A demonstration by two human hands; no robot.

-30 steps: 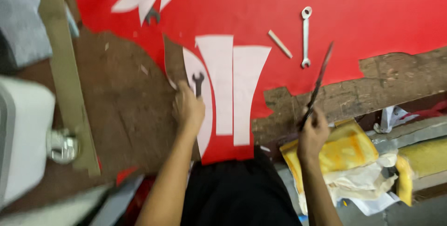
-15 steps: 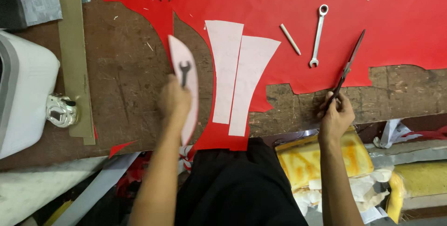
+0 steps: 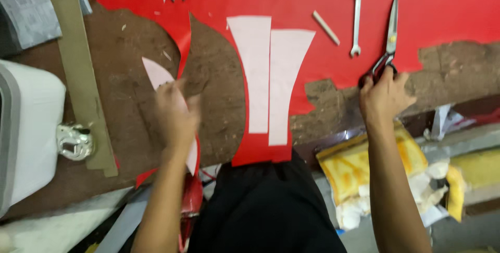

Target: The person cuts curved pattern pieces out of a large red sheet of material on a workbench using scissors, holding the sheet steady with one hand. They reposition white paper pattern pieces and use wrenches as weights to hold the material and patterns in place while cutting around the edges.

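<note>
Red sheet offcut [image 3: 182, 50], thin, floppy, likely light, is pinched with its pattern [image 3: 159, 74] by the left hand [image 3: 177, 115] near the surface's front edge; right hand [image 3: 384, 95] grips the scissors [image 3: 389, 39] by their handles.

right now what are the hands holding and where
Right hand grips the scissors by their handles; left hand holds a cut red piece with its pale pattern at mid-length.

Even, bright overhead light falls on my desk [image 3: 219, 86], with soft shadows and little glare. My left hand [image 3: 177, 115] is smeared by motion blur; my right hand [image 3: 383, 96] on the scissors [image 3: 389, 34] stays fairly sharp.
</note>
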